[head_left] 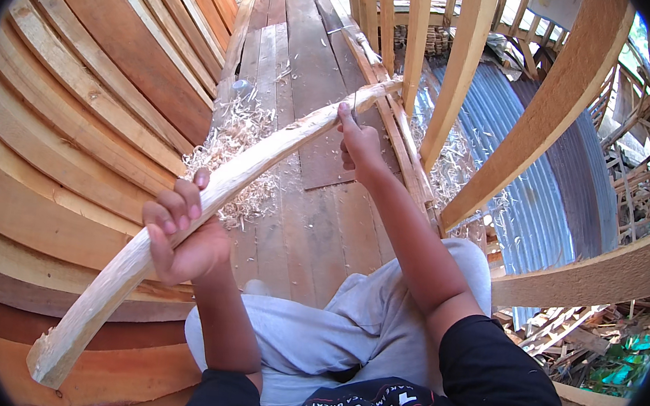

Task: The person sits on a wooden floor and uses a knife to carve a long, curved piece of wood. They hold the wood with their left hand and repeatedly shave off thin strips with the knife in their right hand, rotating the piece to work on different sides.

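Observation:
A long, pale, stripped wooden pole [258, 161] slants across in front of me, from the lower left up to the upright slats at the right. My left hand [190, 233] wraps round its lower half, palm up, with the fingers curled over the wood. Farther up the pole, my right hand [360, 148] is closed, its thumb pressed close against the wood. A thin dark blade, apparently a knife [354, 110], shows edge-on beside that thumb; its handle is hidden in the fist. The pole's near end is rough, with a ragged bit at its edge.
Curled wood shavings [242, 128] lie heaped on the plank floor [283, 230]. Stacked boards [73, 139] line the left side. Upright wooden slats [458, 75] stand at the right, with corrugated metal sheets [516, 167] beyond them. My crossed legs [313, 331] are below the pole.

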A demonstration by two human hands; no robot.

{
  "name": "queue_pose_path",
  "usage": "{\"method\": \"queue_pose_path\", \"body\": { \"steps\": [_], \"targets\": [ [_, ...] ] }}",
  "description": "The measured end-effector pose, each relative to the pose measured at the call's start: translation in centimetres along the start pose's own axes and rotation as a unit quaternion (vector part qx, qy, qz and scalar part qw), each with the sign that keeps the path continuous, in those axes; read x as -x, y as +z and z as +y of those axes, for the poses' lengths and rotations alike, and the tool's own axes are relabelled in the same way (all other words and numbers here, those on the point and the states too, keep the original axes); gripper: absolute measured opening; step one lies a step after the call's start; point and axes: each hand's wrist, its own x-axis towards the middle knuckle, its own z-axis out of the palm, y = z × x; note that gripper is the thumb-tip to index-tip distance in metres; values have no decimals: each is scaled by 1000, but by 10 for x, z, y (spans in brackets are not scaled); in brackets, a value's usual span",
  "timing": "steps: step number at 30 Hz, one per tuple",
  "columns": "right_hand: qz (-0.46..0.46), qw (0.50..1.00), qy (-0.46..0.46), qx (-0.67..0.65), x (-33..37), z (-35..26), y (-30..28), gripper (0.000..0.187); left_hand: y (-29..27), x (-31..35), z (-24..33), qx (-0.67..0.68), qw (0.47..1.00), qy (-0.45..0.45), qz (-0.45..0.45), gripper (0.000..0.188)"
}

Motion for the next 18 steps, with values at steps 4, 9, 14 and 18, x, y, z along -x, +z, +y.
{"method": "queue_pose_path", "body": {
  "steps": [4,9,14,18],
  "targets": [
    [-46,999,5,-25,-2,-3,-4,58,-5,-8,32,10,1000,-2,25,23],
    [-105,994,17,-20,3,4,4,54,-18,-22,65,42,997,-27,56,21],
    [-136,989,39,-54,2,13,7,51,-41,-30,69,55,997,-34,44,22],
    [-173,981,52,-68,-9,13,3,51,-46,-32,63,15,999,-1,28,21]
  ]
}}
